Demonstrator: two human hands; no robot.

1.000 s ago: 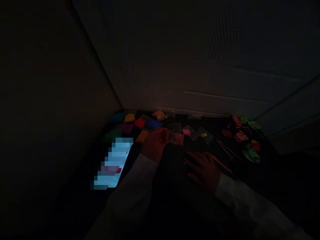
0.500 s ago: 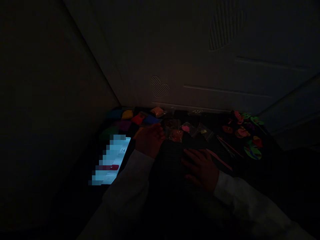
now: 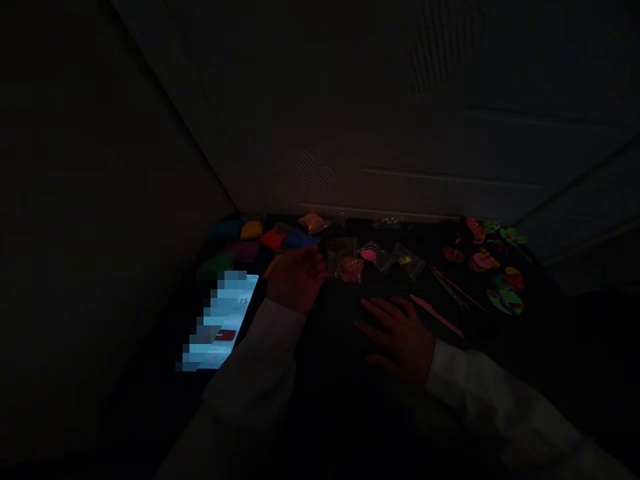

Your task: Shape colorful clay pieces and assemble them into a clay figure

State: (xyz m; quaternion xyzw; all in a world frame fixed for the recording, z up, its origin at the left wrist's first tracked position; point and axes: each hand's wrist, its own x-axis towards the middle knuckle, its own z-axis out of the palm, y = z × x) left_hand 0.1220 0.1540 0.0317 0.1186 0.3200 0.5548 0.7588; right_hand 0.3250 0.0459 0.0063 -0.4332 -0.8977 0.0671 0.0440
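The scene is very dark. My left hand (image 3: 297, 280) is palm side up with fingers loosely half-curled and nothing visible in them. It rests beside an orange packet (image 3: 273, 267), which it partly hides, and left of a clear bag with pinkish contents (image 3: 350, 268). My right hand (image 3: 400, 340) lies with fingers spread on a dark, finely ridged surface (image 3: 340, 313), holding nothing. Just beyond it lies a slim pink pointed strip (image 3: 436, 315). A lit phone (image 3: 233, 333), its screen partly blurred out, lies left of my left forearm.
Coloured packets, among them a yellow packet (image 3: 251, 230) and a red packet (image 3: 273, 238), lie at the back left. Small clear bags (image 3: 377, 257) sit mid-back. Scissors (image 3: 453, 290) and colourful shaped pieces (image 3: 483, 260) are at right. A pale wall panel (image 3: 400, 133) stands behind.
My left hand has shifted slightly left and its curled fingers have loosened. My right hand has slid slightly left, fingers spread wider. The view has tilted a little.
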